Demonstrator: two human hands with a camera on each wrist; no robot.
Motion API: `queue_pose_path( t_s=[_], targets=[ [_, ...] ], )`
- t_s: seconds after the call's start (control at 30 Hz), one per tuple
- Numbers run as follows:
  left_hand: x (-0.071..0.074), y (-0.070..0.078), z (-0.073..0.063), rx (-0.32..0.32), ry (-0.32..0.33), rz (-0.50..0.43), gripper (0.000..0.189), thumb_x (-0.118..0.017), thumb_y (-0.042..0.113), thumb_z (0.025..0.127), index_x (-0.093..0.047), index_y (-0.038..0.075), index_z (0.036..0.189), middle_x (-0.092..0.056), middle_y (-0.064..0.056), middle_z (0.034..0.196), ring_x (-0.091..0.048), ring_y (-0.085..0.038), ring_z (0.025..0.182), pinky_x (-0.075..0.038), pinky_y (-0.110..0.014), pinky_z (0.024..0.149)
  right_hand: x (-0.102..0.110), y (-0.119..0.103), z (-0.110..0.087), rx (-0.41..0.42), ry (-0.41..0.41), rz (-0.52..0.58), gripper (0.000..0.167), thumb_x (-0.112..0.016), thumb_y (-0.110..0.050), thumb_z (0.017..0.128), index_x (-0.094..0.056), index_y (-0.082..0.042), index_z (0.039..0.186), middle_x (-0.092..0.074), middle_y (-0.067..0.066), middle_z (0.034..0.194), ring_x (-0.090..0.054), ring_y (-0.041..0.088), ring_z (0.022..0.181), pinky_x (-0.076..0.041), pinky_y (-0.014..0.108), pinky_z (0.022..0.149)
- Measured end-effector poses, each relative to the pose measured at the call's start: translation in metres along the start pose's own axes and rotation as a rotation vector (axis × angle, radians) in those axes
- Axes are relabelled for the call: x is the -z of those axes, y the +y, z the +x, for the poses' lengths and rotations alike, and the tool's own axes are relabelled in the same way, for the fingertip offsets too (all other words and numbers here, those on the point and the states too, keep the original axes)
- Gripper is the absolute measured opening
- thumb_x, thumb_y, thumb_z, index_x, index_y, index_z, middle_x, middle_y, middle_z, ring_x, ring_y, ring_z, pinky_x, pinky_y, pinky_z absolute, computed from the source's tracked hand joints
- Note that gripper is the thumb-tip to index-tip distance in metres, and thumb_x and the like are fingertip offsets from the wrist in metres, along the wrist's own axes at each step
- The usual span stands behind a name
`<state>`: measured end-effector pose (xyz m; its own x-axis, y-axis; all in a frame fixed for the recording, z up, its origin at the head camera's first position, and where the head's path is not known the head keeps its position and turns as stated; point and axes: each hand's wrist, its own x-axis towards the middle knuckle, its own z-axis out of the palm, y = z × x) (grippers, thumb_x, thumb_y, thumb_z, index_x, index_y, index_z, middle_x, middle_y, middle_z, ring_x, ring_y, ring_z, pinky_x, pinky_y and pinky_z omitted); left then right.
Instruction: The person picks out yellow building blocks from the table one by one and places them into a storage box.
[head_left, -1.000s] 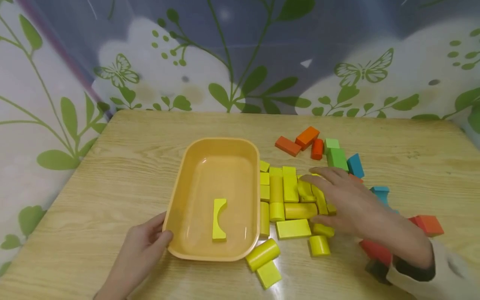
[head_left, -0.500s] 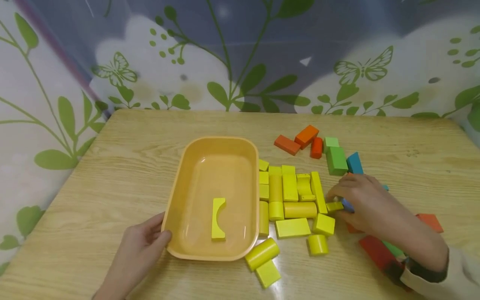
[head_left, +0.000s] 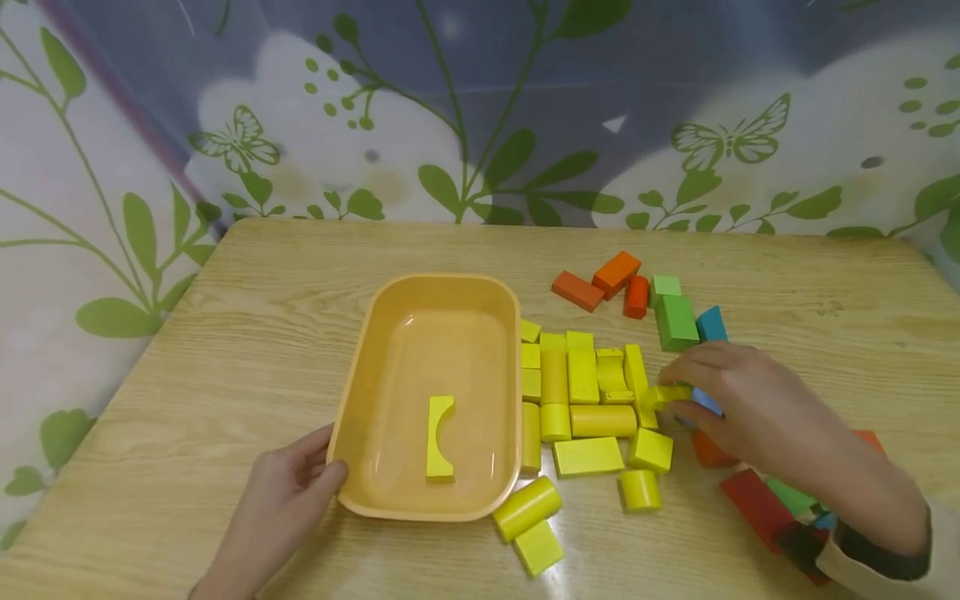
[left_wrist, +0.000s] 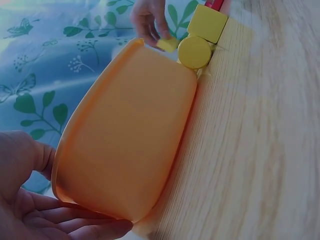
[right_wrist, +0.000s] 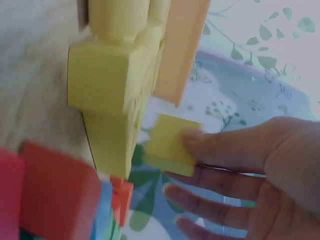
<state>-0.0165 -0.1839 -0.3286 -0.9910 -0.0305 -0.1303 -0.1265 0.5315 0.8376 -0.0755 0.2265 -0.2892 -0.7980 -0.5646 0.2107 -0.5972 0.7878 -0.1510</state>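
Observation:
My left hand grips the near left corner of an orange plastic tub, thumb at the rim and fingers beneath in the left wrist view. A yellow arch block lies inside the tub. To the right, my right hand pinches a small yellow block between thumb and fingers. In the right wrist view this block is raised beside the packed yellow blocks. Beneath the right hand in the head view, a blue block is partly hidden.
Yellow blocks sit packed against the tub's right side, with a few loose ones near the front. Orange blocks and green blocks lie behind them. A red block lies under the right forearm. A patterned wall covering rises behind the table.
My right hand has drawn back rightward from over the yellow blocks, then taken hold of a small yellow block at their right end and lifted it. The left hand and tub stay put.

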Motion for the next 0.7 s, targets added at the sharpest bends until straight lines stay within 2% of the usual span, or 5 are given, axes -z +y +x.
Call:
queue_pose_path(
  t_s=[0.13,0.33,0.5,0.63,0.7],
  targets=[
    [-0.002,0.0,-0.001,-0.01,-0.001,-0.008,0.041,-0.055,-0.003,0.088,-0.054,-0.012,0.128,-0.066,-0.025,0.113,-0.069,-0.026,0.093,-0.059,-0.026,0.072,-0.003,-0.011,0.003,-0.005,-0.011,0.055,0.03,-0.078,-0.006,0.077,-0.067,-0.007,0.104,-0.067,0.003,0.096,-0.061,0.016,0.079,-0.057,0.033,0.064],
    [-0.003,0.0,-0.001,-0.009,-0.01,-0.008,0.042,-0.054,-0.003,0.089,-0.052,-0.012,0.129,-0.066,-0.024,0.113,-0.069,-0.026,0.095,-0.059,-0.027,0.072,-0.015,-0.027,0.005,0.139,0.093,0.11,0.035,-0.08,-0.003,0.073,-0.066,-0.014,0.102,-0.056,-0.004,0.094,-0.051,0.005,0.069,-0.05,0.017,0.055],
    [-0.002,0.0,-0.002,-0.023,-0.011,0.0,0.042,-0.054,-0.003,0.089,-0.052,-0.012,0.13,-0.066,-0.024,0.114,-0.069,-0.027,0.096,-0.059,-0.028,0.074,-0.02,-0.042,0.005,0.193,0.076,0.212,0.037,-0.077,-0.005,0.077,-0.066,-0.016,0.11,-0.061,-0.012,0.091,-0.052,-0.002,0.068,-0.049,0.013,0.056],
    [-0.002,0.0,-0.002,-0.024,-0.008,0.005,0.042,-0.054,-0.003,0.089,-0.052,-0.012,0.13,-0.066,-0.024,0.114,-0.069,-0.027,0.096,-0.059,-0.029,0.074,-0.024,-0.05,0.006,0.236,0.095,0.275,0.025,-0.07,-0.015,0.087,-0.062,-0.015,0.111,-0.064,-0.013,0.08,-0.051,-0.005,0.063,-0.047,0.012,0.054],
    [-0.002,0.0,-0.002,-0.032,-0.004,0.006,0.042,-0.054,-0.003,0.089,-0.053,-0.012,0.129,-0.066,-0.024,0.114,-0.069,-0.027,0.096,-0.059,-0.029,0.075,-0.027,-0.053,0.006,0.264,0.115,0.298,0.018,-0.06,-0.025,0.095,-0.06,-0.015,0.11,-0.059,-0.014,0.073,-0.042,-0.006,0.058,-0.041,0.009,0.05]
  ],
)
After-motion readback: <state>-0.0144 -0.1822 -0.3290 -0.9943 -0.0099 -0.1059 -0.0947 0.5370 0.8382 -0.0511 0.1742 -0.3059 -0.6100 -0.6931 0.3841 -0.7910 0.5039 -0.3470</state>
